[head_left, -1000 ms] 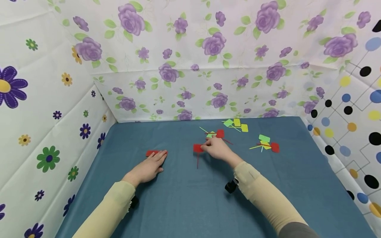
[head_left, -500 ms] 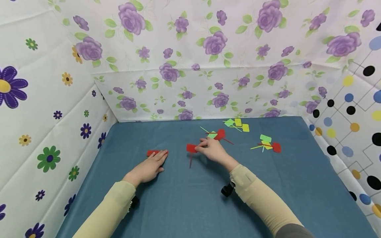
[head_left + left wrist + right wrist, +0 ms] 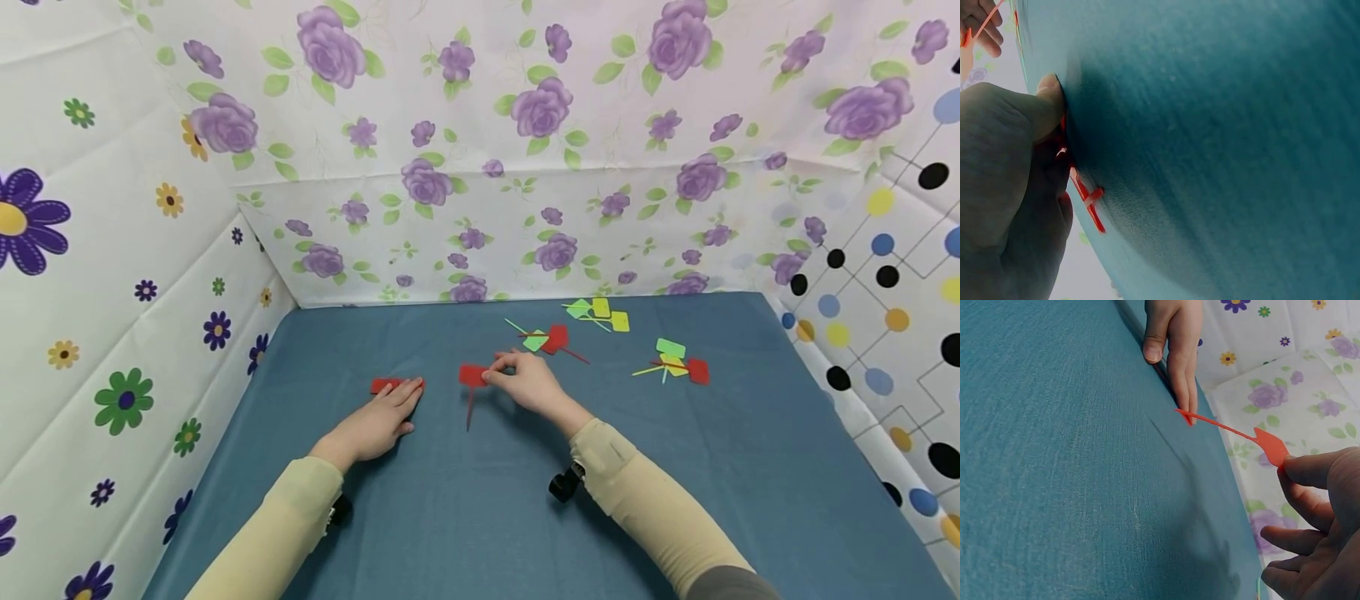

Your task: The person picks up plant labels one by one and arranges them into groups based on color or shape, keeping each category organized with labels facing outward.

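In the head view my right hand (image 3: 527, 385) pinches a red plastic tag (image 3: 471, 376) by one edge, between thumb and forefinger. Its thin tail points down toward me. The right wrist view shows this tag (image 3: 1271, 448) held above the cloth, its tail reaching toward the other hand and its shadow falling below. Farther left, my left hand (image 3: 375, 423) lies with straight fingers over a flat red piece (image 3: 384, 385) on the cloth. Fingers hide part of that piece; in the left wrist view a red end (image 3: 1091, 203) sticks out past them.
Behind the right hand lie a red tag (image 3: 556, 338) and a green tag (image 3: 534, 341), crossed. Yellow tags (image 3: 619, 322) with a green one (image 3: 579, 309) lie at the back edge. A mixed red, yellow and green cluster (image 3: 672, 364) lies right. Patterned cloth walls (image 3: 480, 250) enclose the table.
My right hand has moved left with the red tag, bringing it nearer to the left hand. The left hand has stayed in place on the red piece.
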The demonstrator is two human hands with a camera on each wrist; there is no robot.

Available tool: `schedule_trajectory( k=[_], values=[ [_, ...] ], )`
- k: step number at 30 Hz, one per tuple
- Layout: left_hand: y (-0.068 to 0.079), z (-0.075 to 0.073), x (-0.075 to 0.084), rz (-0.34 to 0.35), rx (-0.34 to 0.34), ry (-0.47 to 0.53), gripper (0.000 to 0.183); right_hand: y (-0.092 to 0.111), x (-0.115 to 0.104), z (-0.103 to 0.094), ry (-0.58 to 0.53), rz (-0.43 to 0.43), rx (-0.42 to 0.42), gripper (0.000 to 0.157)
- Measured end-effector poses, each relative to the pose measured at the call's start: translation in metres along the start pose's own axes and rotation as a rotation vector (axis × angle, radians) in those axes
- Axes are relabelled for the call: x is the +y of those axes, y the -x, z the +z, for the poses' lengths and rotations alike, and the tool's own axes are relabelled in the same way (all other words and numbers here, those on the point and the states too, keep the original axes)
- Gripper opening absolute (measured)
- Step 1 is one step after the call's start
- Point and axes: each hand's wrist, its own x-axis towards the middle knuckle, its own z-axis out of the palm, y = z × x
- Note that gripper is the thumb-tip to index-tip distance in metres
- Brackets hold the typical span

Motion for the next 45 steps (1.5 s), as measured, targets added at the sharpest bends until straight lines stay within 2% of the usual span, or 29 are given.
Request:
schedule_trajectory(
  k=[16, 27, 33, 39, 45],
  values=[
    [0.000, 0.003, 0.000, -0.010, -0.007, -0.004, 0.069, -0.001, -0.003, 0.012, 0.003, -0.014, 0.005, 0.014],
    [0.002, 0.000, 0.004, -0.004, -0.001, -0.054, 0.067, -0.010, -0.015, 0.024, 0.027, -0.026, -0.013, 0.019],
    [-0.002, 0.003, 0.003, -0.026, -0.017, -0.084, 0.068, -0.019, -0.016, 0.034, 0.072, -0.048, -0.027, 0.022],
    [-0.003, 0.004, 0.002, -0.031, -0.005, -0.083, 0.069, -0.025, -0.017, 0.037, 0.153, -0.047, -0.054, 0.022],
    [-0.004, 0.004, 0.001, -0.042, -0.007, -0.079, 0.070, -0.033, -0.020, 0.038, 0.212, -0.057, -0.098, 0.030]
  ],
)
